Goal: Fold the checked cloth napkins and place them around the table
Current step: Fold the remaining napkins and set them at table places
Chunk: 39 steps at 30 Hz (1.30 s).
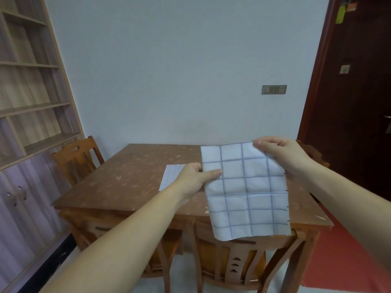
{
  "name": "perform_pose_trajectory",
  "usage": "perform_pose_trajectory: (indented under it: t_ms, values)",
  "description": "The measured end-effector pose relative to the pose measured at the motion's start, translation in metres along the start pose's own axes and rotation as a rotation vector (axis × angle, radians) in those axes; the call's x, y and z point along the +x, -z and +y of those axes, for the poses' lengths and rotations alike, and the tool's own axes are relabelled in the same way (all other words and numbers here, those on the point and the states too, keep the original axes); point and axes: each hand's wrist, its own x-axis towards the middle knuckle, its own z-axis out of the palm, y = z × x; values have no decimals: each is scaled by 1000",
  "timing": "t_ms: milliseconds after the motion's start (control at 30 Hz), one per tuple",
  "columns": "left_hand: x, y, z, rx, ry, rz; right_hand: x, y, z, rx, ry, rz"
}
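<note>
I hold a white checked napkin [246, 191] with blue lines up in the air over the near right part of the brown table [131, 176]. My left hand [195, 176] pinches its left edge near the top. My right hand [281, 154] pinches its top right corner. The cloth hangs down flat, its lower edge over the back of the near chair. A second checked napkin [171, 176] lies flat on the table, partly hidden behind my left hand.
A wooden chair [243, 263] is tucked in at the near side and another chair [78, 157] stands at the left side. Shelving and cupboards [27, 115] line the left wall. A dark door [355, 102] is at the right, with red floor below.
</note>
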Motion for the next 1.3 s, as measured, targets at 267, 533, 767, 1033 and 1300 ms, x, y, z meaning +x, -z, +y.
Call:
perform_pose_trajectory:
  t_ms: [267,533,767,1033,1300]
  values:
    - [3,4,3,-222,-17,54,-31,-6,27,202,-373,-316]
    - [-12,5,-23,-23,89,-27,-21,-15,49,-11,-217,-140]
    - [-17,8,-25,42,81,25,-19,-10,61,-134,-271,-337]
    - [-18,18,-22,8,110,-19,-14,7,61,-15,-275,-364]
    - [-14,19,-23,-101,136,-66,-12,18,60,78,-332,-374]
